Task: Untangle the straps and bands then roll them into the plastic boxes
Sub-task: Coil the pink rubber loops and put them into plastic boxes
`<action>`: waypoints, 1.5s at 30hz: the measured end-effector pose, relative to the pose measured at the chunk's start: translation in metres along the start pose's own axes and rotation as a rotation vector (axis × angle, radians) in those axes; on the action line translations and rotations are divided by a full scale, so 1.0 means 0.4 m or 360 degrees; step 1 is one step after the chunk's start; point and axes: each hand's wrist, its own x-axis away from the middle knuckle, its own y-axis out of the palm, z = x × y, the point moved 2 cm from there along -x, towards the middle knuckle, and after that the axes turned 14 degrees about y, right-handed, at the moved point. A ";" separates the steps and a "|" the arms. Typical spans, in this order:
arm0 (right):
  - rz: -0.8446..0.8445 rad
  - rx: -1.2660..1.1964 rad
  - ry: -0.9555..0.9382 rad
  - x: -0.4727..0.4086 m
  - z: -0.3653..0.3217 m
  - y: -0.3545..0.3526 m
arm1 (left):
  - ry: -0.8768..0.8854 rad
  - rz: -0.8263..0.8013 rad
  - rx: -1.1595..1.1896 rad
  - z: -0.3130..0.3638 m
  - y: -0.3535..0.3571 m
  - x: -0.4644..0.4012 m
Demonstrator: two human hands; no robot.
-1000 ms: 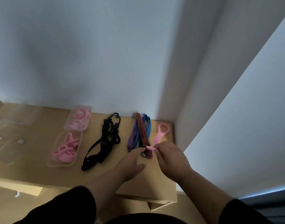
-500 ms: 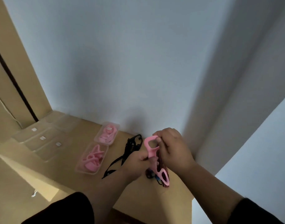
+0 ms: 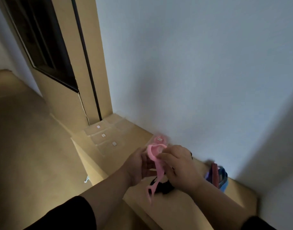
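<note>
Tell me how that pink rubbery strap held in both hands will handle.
The pink rubbery strap is probably floppy: its lower loop dangles below the left hand and right hand. It likely bends without creasing, since its top curls smoothly. It seems light.

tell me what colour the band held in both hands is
Pink band, seen in the head view.

Two hands show: one left hand (image 3: 139,166) and one right hand (image 3: 180,170). One pink band (image 3: 156,165) is up between them. One black strap (image 3: 164,188) lies on the counter (image 3: 192,211) at about 6 o'clock from the hands. One bunch of blue, purple and red bands (image 3: 217,177) lies at 3 o'clock. Three clear lids with white stickers (image 3: 103,135) lie in a row at 10 o'clock. One plastic box with pink bands (image 3: 159,139) shows at 12 o'clock.
</note>
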 end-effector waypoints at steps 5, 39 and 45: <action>-0.0235 0.0106 -0.0060 -0.039 -0.052 0.097 | 0.0027 0.0109 0.0019 0.046 -0.115 -0.008; -0.0345 -0.1010 0.1205 -0.272 -0.314 0.307 | 0.0095 -0.0117 -0.0328 0.046 -0.484 0.029; -0.0492 -0.0636 0.0794 -0.252 -0.318 0.321 | -0.0036 -0.0081 -0.0214 0.070 -0.477 0.038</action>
